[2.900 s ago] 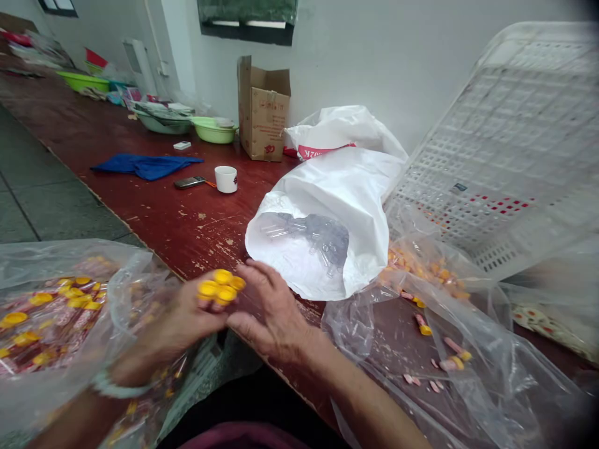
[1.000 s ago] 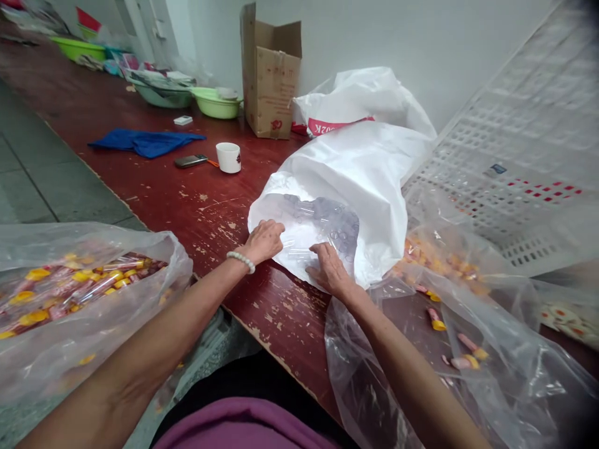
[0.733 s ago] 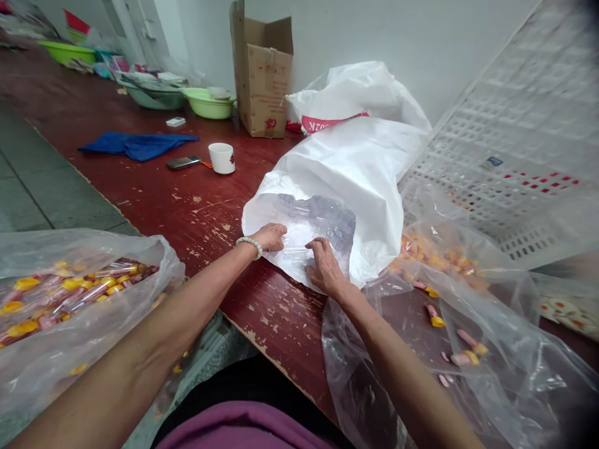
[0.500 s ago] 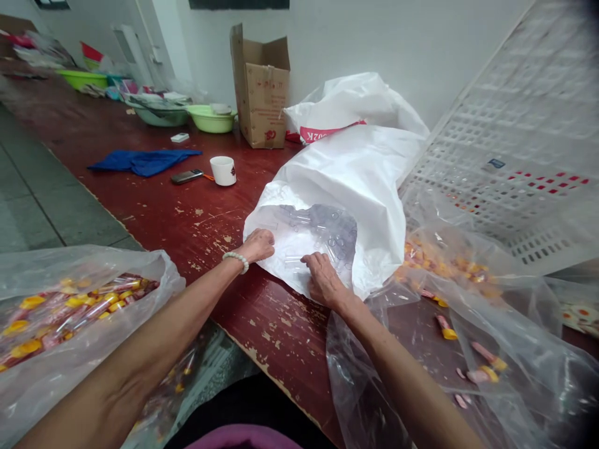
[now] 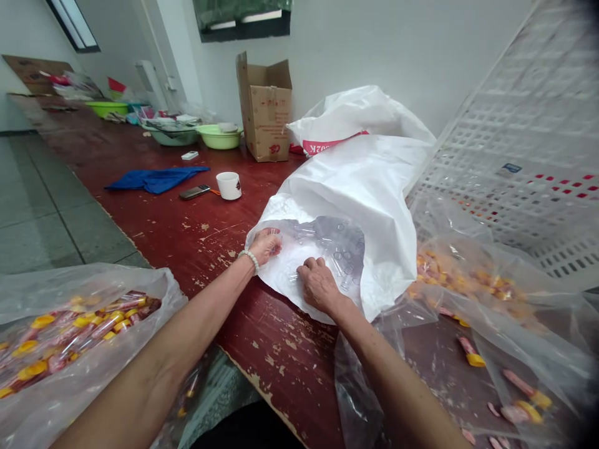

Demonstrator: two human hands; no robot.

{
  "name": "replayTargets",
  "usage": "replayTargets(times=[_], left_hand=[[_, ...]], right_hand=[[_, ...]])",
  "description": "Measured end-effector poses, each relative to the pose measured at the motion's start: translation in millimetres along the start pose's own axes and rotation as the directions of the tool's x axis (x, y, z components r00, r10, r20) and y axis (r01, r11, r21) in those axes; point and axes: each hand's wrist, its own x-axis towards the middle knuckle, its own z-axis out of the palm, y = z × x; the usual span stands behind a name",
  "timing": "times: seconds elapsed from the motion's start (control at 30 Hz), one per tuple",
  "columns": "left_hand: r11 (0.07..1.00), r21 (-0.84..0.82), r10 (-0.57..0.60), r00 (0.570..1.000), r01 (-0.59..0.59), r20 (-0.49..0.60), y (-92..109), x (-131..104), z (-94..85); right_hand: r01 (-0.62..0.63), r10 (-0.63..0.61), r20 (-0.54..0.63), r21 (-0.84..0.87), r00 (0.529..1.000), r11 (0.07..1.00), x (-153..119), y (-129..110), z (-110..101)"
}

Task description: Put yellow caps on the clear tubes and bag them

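A white woven sack (image 5: 349, 181) lies on its side with its mouth towards me, and several clear plastic tubes (image 5: 333, 234) lie loose inside. My left hand (image 5: 264, 246), wearing a beaded bracelet (image 5: 251, 260), is at the left of the mouth. Its fingers are curled around what looks like one clear tube, only partly visible. My right hand (image 5: 319, 285) reaches into the middle of the mouth, fingers bent and pressed together among the tubes. Whatever it grips is hidden beneath the fingers.
Clear bags of yellow-capped tubes (image 5: 100, 321) flank me, with loose capped tubes (image 5: 470, 351) at right. A white perforated crate (image 5: 515, 181) leans at right. Beyond are a cup (image 5: 229, 186), phone (image 5: 194, 192), blue cloth (image 5: 156, 179), cardboard box (image 5: 269, 121) and green basin (image 5: 219, 137).
The view has tilted up slightly. My left hand has moved further into the sack mouth and its fingers have turned inward. My right hand has drawn its fingers together among the tubes.
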Motion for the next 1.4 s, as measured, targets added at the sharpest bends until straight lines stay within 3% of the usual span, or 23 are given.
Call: replayTargets(times=[0.13, 0.23, 0.37, 0.53, 0.6, 0.63, 0.7, 0.73, 0.8, 0.87, 0.97, 1.03, 1.13, 1.23, 1.33, 1.4], left_hand=[[0.953, 0.298, 0.072, 0.996, -0.051, -0.059, -3, 10, -2.6], [0.848, 0.522, 0.162, 0.983, -0.094, -0.084, -2, 15, -5.7], [0.657, 0.732, 0.278, 0.961, -0.18, -0.014, 2, 18, -5.6], [0.502, 0.808, 0.358, 0.924, -0.31, 0.132, 4, 4, -2.6], [0.473, 0.793, 0.39, 0.898, -0.383, 0.201, 3, -12, -4.3], [0.475, 0.771, 0.404, 0.883, -0.425, 0.238, 0, -22, -5.8], [0.581, 0.628, 0.412, 0.853, -0.517, 0.321, -8, -45, -8.9], [0.685, 0.482, 0.414, 0.836, -0.547, 0.361, -13, -57, -9.8], [0.862, 0.114, 0.409, 0.811, -0.493, 0.418, -27, -82, -9.2], [0.923, -0.15, 0.382, 0.803, -0.354, 0.458, -39, -103, -5.1], [0.925, -0.318, 0.35, 0.793, -0.208, 0.498, -49, -125, 3.6], [0.911, -0.368, 0.364, 0.78, -0.185, 0.509, -48, -134, 7.4], [0.892, -0.35, 0.438, 0.739, -0.286, 0.512, -42, -143, 8.1], [0.869, -0.238, 0.491, 0.693, -0.434, 0.528, -38, -148, 7.9], [0.848, -0.13, 0.501, 0.697, -0.513, 0.513, -41, -154, 11.8], [0.858, -0.133, 0.49, 0.715, -0.495, 0.499, -44, -160, 15.3]], right_hand=[[-0.012, 0.012, -0.004, -0.034, 1.0, 0.999, -2, -2, -1], [-0.025, 0.026, -0.024, 0.038, 0.999, 0.999, -1, -3, 0], [-0.038, 0.045, -0.042, 0.166, 0.998, 0.985, -1, 1, 3], [-0.112, 0.152, -0.088, 0.355, 0.984, 0.928, -7, 7, 7], [-0.126, 0.235, -0.127, 0.561, 0.964, 0.819, -11, 7, 6], [-0.113, 0.282, -0.138, 0.688, 0.95, 0.717, -14, 7, 5], [-0.059, 0.353, -0.122, 0.885, 0.927, 0.462, -19, 3, 1], [-0.041, 0.371, -0.1, 0.935, 0.923, 0.353, -21, 0, -2], [-0.052, 0.389, -0.053, 0.966, 0.92, 0.253, -26, -8, -7], [-0.066, 0.408, -0.03, 0.974, 0.912, 0.219, -32, -17, -9], [-0.026, 0.397, -0.082, 0.965, 0.914, 0.26, -40, -31, -6], [-0.008, 0.4, -0.134, 0.943, 0.907, 0.333, -47, -38, -2], [-0.026, 0.394, -0.185, 0.881, 0.9, 0.472, -57, -42, 0], [-0.033, 0.313, -0.189, 0.808, 0.931, 0.588, -70, -41, -4], [-0.063, 0.276, -0.171, 0.737, 0.946, 0.672, -90, -43, -14], [-0.078, 0.295, -0.192, 0.704, 0.936, 0.706, -108, -43, -24]])
